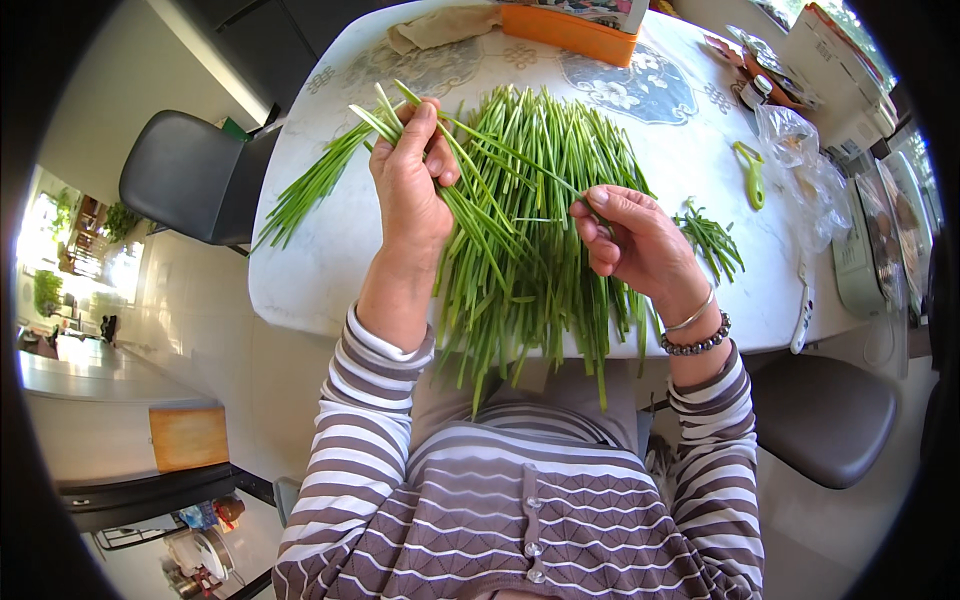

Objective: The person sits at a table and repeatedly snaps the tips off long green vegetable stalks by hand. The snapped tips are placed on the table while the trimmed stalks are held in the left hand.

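Note:
A large heap of green garlic chives (551, 225) covers the middle of the table, its leafy tips hanging over the front edge. Above the heap's left side, my left hand (414, 169) grips a few chive stalks (384, 112), pale ends up. My right hand (630, 229) pinches one long chive blade (544, 171) that stretches across from the left hand. To the left on the tabletop lies a smaller bunch of chives (319, 180), laid slantwise. A little pile of short chive pieces (711, 236) sits just beyond my right wrist.
Beneath everything is a white marble-patterned table (300, 289). An orange box (570, 34) and a beige cloth (442, 28) are at the far edge. On the right are a green peeler (750, 176), a clear plastic bag (806, 165) and a white-handled utensil (802, 319). Chairs (187, 176) flank the table.

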Demonstrator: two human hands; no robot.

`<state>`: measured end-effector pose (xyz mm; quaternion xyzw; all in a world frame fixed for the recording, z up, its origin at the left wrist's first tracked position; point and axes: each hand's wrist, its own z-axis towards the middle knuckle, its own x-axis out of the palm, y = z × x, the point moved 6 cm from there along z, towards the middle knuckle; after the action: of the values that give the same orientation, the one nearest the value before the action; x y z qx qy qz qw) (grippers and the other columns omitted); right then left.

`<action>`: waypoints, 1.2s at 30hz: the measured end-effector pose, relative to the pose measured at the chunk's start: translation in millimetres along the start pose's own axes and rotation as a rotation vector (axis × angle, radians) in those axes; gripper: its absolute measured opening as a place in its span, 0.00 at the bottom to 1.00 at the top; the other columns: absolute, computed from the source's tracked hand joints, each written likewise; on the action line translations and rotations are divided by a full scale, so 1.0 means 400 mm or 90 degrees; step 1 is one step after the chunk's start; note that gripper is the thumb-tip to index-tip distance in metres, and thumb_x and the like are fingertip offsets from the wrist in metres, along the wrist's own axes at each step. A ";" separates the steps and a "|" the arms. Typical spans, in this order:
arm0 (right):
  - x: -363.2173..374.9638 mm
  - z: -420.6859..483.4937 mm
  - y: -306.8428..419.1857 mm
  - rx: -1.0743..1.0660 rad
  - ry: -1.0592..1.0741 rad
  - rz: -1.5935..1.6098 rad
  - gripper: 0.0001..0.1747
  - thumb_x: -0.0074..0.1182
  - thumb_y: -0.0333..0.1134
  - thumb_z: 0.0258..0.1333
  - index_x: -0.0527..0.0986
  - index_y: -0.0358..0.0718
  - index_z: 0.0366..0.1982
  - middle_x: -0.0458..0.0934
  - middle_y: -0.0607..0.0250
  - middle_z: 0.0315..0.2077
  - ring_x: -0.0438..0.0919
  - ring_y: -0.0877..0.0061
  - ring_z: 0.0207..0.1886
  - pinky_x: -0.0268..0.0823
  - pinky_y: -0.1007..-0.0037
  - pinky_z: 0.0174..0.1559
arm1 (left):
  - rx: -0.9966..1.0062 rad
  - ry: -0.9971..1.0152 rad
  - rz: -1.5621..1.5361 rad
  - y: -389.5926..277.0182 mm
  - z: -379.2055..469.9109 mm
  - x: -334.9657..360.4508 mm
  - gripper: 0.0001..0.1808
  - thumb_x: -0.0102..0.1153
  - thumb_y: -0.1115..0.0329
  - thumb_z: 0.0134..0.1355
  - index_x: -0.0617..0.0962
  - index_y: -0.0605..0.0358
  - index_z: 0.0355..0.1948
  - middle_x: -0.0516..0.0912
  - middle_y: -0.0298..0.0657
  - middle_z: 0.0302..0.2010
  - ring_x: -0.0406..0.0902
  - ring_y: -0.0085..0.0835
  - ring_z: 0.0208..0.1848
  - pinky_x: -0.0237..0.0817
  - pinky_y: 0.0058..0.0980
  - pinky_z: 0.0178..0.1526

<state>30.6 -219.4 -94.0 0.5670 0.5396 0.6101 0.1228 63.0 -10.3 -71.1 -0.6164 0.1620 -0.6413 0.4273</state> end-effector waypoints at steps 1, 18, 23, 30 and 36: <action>-0.003 -0.001 0.001 -0.009 -0.005 -0.018 0.13 0.47 0.36 0.62 0.74 0.32 0.32 0.73 0.68 0.19 0.66 0.85 0.14 0.65 0.82 0.17 | 0.005 0.001 0.001 0.003 0.001 0.001 0.05 0.56 0.68 0.59 0.75 0.59 0.32 0.69 0.30 0.19 0.58 0.15 0.16 0.50 0.15 0.16; -0.180 -0.033 0.140 -0.325 -0.338 -0.258 0.10 0.52 0.36 0.59 0.75 0.35 0.32 0.65 0.76 0.16 0.54 0.93 0.13 0.44 0.87 0.14 | -0.057 0.076 -0.137 0.001 -0.001 0.013 0.07 0.51 0.62 0.63 0.75 0.52 0.32 0.74 0.32 0.27 0.63 0.17 0.22 0.57 0.16 0.23; -0.284 -0.111 0.195 -0.362 -0.515 -0.718 0.08 0.52 0.30 0.55 0.77 0.32 0.30 0.74 0.68 0.20 0.70 0.86 0.22 0.62 0.82 0.27 | -0.065 0.046 -0.151 0.005 -0.009 0.023 0.10 0.45 0.61 0.66 0.72 0.51 0.30 0.77 0.35 0.35 0.76 0.25 0.35 0.71 0.26 0.36; -0.301 -0.139 0.200 -0.360 -0.582 -1.065 0.05 0.51 0.25 0.47 0.77 0.36 0.29 0.78 0.56 0.29 0.77 0.62 0.35 0.68 0.66 0.40 | -0.228 0.175 -0.273 0.038 -0.015 0.041 0.09 0.43 0.61 0.67 0.71 0.52 0.33 0.71 0.32 0.29 0.64 0.18 0.21 0.62 0.19 0.23; -0.210 -0.061 0.208 -0.316 -0.508 -1.097 0.07 0.52 0.30 0.47 0.77 0.39 0.31 0.78 0.57 0.31 0.76 0.61 0.39 0.68 0.64 0.44 | -0.297 0.204 -0.271 0.058 -0.028 0.053 0.09 0.45 0.60 0.67 0.70 0.52 0.34 0.66 0.29 0.24 0.56 0.14 0.17 0.52 0.14 0.18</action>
<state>76.5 -328.2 -69.0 0.1017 0.5438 0.1712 0.8153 63.2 -43.3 -76.3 -0.6091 0.2366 -0.7502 0.1011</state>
